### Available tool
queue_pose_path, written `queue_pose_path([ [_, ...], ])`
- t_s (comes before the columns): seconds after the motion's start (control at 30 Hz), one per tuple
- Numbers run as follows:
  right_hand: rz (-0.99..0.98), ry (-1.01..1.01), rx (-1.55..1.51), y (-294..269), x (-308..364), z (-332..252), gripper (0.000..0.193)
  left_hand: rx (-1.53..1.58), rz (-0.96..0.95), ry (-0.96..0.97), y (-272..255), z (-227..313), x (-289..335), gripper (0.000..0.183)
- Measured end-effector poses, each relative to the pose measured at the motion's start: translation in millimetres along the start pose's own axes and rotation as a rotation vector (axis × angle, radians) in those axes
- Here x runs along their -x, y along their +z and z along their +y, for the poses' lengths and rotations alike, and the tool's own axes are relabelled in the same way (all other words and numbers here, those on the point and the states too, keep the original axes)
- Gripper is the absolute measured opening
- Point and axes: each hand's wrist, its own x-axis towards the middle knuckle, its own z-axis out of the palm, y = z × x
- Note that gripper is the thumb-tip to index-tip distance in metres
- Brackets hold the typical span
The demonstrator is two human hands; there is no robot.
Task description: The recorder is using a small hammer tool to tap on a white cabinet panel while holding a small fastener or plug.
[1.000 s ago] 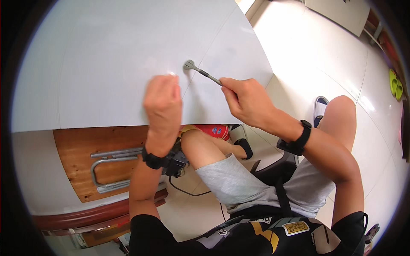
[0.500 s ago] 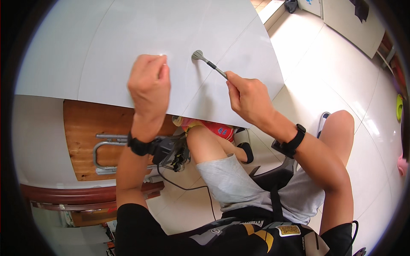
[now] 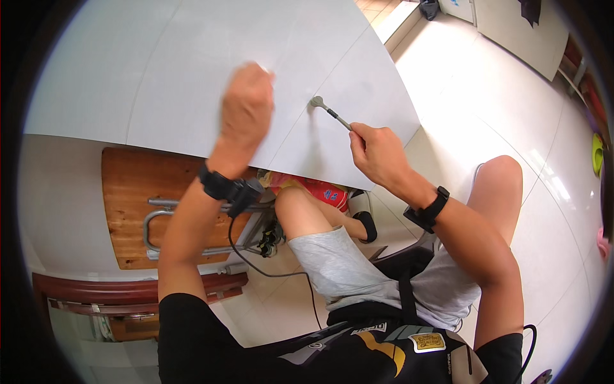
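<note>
Person working a thin metal tool across a large pale sheet

The right hand point(image 3: 377, 152) is gripping the handle end of the thin metal tool point(image 3: 330, 112), fingers curled and pinched around the shaft, while the tool's round head is resting on the pale sheet point(image 3: 160, 70) near its right edge, shaft slanting down toward the hand. The left hand point(image 3: 246, 109) is lying knuckles-up on the sheet just left of the tool's head, fingers folded under and pressed together against the surface; it is blurred, so finer detail cannot be told. Both wrists are wearing black bands. Below the sheet's near edge a wooden board point(image 3: 125, 192) with a grey metal bracket point(image 3: 153, 224) is showing, and a red package point(image 3: 320, 189) is peeking out under the same edge, above the person's bare knee
</note>
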Motion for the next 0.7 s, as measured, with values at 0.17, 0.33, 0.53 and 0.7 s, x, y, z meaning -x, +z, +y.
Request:
queue_pose_path([
  [0.17, 0.027, -0.005, -0.029, 3.6, 5.0, 2.7, 0.016, 0.119, -0.256, -0.040, 21.9, 20.3, 31.6, 0.004],
  [0.33, -0.028, -0.004, -0.005, -4.5, 3.7, 1.9, 0.018, -0.046, 0.096, -0.027, -36.3, -19.1, -42.8, 0.002],
  [0.53, -0.042, -0.095, 0.036, 5.7, 5.5, 13.0, 0.033, 0.012, -0.009, -0.087, 3.9, 16.7, 25.3, 0.010],
  [0.7, -0.118, -0.079, 0.009, 7.7, 7.0, 10.6, 0.034, 0.147, -0.144, -0.186, 16.3, 43.8, 87.1, 0.005],
])
